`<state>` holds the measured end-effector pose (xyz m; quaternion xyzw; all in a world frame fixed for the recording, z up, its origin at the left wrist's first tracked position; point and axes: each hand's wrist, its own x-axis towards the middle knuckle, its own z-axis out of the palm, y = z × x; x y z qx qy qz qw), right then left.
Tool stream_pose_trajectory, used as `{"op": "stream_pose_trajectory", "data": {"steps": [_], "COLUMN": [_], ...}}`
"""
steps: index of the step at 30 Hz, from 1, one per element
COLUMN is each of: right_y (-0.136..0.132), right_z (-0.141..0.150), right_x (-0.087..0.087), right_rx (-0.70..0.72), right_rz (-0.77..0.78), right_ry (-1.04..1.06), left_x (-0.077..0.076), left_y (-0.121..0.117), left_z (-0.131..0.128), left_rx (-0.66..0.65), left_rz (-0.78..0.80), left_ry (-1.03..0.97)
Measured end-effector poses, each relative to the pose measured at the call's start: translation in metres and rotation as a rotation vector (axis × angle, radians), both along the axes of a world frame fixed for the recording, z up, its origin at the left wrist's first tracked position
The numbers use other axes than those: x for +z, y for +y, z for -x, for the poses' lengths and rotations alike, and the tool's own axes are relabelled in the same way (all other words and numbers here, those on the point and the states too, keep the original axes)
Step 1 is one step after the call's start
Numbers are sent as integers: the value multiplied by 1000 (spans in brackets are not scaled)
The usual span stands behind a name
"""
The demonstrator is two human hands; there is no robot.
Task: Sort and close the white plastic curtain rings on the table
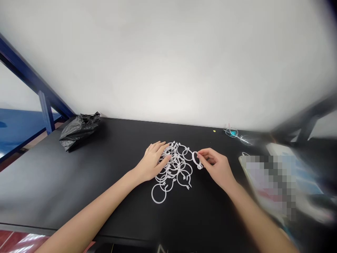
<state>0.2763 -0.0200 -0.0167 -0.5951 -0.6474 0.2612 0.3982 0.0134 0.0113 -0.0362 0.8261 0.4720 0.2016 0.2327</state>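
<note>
A tangled pile of white plastic rings, with small clasp-like ends, lies on the black tabletop. My left hand rests on the left side of this pile, fingers stretched out and spread, covering some of the rings. Just right of the pile, my right hand pinches one white ring between thumb and fingers. One loose ring lies at the pile's front edge, touching its neighbours.
A crumpled black plastic bag lies at the back left. Eyeglasses sit at the back right near the white wall. Blurred, partly pixelated packages are at the right. Blue metal framing rises at the left.
</note>
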Motion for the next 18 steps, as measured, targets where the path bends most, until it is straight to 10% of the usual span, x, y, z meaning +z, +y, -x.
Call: {"op": "stream_pose_trajectory", "data": {"steps": [10,18], "right_y": [-2,-8], "right_z": [7,12], "right_x": [-5,-4], "right_rx": [-42,-8], "right_rz": [-116,-157], "right_ry": [77,60], "left_x": [25,46], "left_y": [-3,-31], "left_z": [-11,-1], "left_rx": [46,-196], "left_rz": [-236,254], "left_ry": [-478,-602]}}
